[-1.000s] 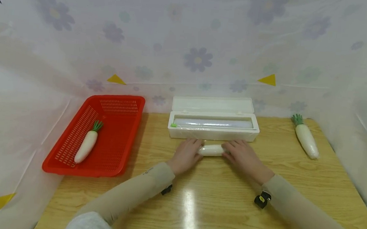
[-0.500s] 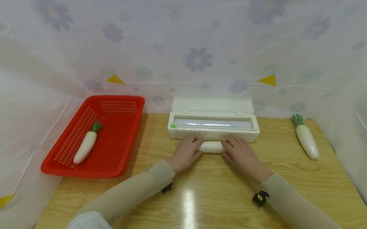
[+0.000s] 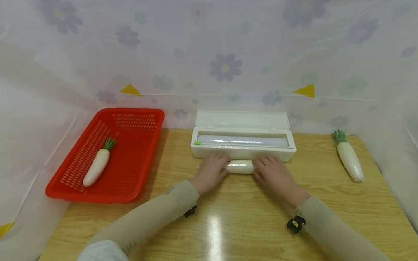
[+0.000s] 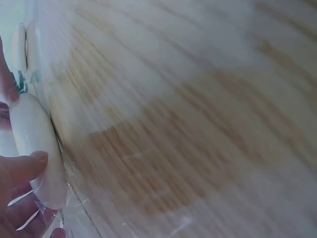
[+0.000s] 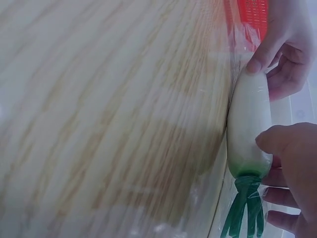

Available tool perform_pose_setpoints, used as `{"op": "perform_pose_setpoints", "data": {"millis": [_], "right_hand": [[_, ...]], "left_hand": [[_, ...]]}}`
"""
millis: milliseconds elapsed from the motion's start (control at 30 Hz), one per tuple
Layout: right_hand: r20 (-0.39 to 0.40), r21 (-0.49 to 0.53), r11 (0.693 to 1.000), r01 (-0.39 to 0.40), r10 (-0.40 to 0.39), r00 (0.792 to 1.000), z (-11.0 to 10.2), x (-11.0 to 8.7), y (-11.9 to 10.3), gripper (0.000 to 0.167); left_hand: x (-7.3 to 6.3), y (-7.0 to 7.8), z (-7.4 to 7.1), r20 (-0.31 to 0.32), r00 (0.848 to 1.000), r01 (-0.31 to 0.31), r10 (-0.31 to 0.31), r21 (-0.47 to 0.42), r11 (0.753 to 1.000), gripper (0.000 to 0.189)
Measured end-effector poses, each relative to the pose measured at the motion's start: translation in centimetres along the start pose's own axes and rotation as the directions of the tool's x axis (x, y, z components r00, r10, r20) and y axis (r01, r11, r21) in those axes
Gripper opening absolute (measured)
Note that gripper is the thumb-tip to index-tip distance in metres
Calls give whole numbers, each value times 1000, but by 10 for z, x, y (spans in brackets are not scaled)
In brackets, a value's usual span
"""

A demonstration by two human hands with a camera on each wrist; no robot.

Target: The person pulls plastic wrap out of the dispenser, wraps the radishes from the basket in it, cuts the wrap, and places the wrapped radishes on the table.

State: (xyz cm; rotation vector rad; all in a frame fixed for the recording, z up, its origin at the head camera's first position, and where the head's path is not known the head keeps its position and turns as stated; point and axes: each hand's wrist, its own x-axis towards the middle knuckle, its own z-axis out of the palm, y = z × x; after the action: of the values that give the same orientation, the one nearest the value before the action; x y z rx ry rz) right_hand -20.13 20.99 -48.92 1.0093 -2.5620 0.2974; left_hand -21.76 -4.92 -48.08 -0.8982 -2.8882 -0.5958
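Note:
A white radish, probably a model, lies crosswise on the wooden table, with clear plastic film around it. My left hand grips its blunt end, thumb on the near side and fingers on the far side. Around the leafy end is my right hand, holding in the same way. In the right wrist view, the radish's green leaves stick out past that hand under the film. Film also spreads over the table in the left wrist view. Just beyond the hands stands an open white film box with a film roll inside.
At the left, a red plastic basket holds another radish. A film-wrapped radish lies at the far right of the table. The box's raised lid stands near the flowered sheet at the back.
Both hands have pushed the radish slightly away, closer to the film box, and it appears to have rolled. The basket, box and other radishes stay in place.

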Motion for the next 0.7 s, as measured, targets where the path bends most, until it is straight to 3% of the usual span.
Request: {"op": "perform_pose_setpoints", "data": {"millis": [433, 700], "right_hand": [[26, -34, 999, -34, 35, 999, 4, -1, -2, 47], [27, -21, 999, -38, 39, 999, 2, -3, -2, 44]], "left_hand": [[-5, -2, 5, 21, 999, 44, -44, 20, 999, 41], [-10, -2, 2, 3, 999, 36, -36, 0, 999, 39]]}}
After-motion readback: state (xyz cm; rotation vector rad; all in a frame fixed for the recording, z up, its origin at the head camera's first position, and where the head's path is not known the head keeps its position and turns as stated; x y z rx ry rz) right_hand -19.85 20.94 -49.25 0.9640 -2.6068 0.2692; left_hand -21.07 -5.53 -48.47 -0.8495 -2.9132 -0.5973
